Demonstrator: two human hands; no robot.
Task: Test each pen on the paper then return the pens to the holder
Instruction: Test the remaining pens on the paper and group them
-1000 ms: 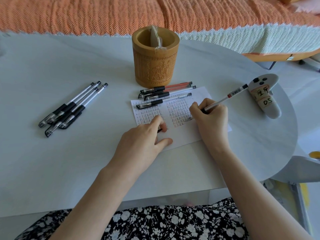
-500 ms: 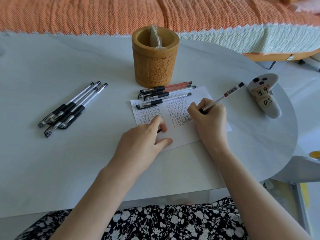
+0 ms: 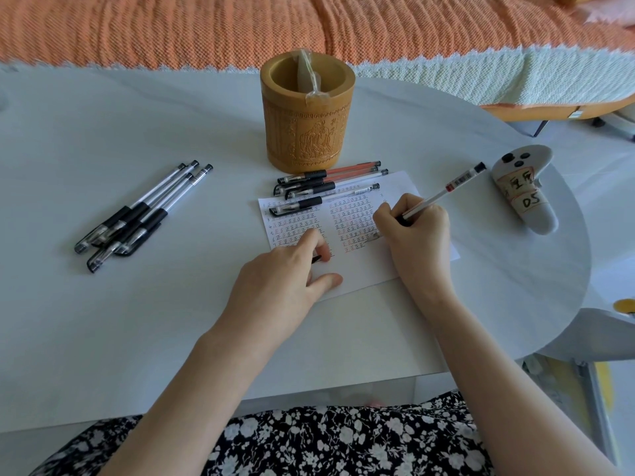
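On paper [image 3: 364, 274], right hand [image 3: 417, 235] fingers [image 3: 384, 216] pinch pen [image 3: 446, 190]; left hand [image 3: 285, 280] holds cap [image 3: 316, 258].

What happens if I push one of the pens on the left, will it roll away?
Probably only a little: the left pens have round barrels on a smooth table, but their cap clips would likely catch. They look like thin clear plastic, so probably light and stiff.

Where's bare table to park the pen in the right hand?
Widest bare table lies between the loose pens on the left and the holder. A narrower patch separates the right hand from the controller. Crowded: four pens between holder and paper.
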